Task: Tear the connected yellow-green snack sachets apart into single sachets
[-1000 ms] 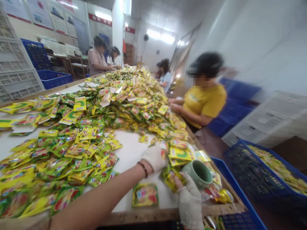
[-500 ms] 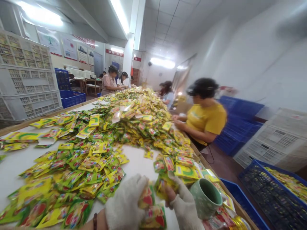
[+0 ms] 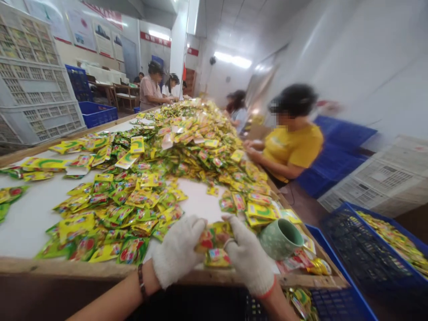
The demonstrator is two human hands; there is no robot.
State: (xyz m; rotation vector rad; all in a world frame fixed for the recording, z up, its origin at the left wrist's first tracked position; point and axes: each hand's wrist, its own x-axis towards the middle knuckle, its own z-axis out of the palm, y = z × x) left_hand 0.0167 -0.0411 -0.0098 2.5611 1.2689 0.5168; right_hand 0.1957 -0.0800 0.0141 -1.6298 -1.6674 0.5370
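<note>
My left hand [image 3: 180, 250], in a white knit glove with a beaded bracelet at the wrist, is closed on a small yellow and green snack packet [image 3: 206, 240]. Facing it, my right hand [image 3: 250, 257], also gloved, pinches a yellow packet [image 3: 222, 229]; the two packets meet or overlap between my hands. Another packet [image 3: 217, 257] shows just below them, near the table's front edge; whether it is held I cannot tell. Left of my hands spreads a loose layer of similar packets [image 3: 133, 207]. A green patterned cup [image 3: 281, 238] stands just right of my right hand.
A large packet heap [image 3: 197, 147] runs down the wood-edged table [image 3: 100, 269]. A person in yellow [image 3: 290, 145] works at the right side; others stand farther back. Blue crates [image 3: 371, 249] sit at right, white crates [image 3: 36, 89] at left. Red and gold wrappers [image 3: 302, 263] lie by the cup.
My view has tilted down, showing the table's front edge and my forearms. My hands have come closer together, bringing the packets in them together.
</note>
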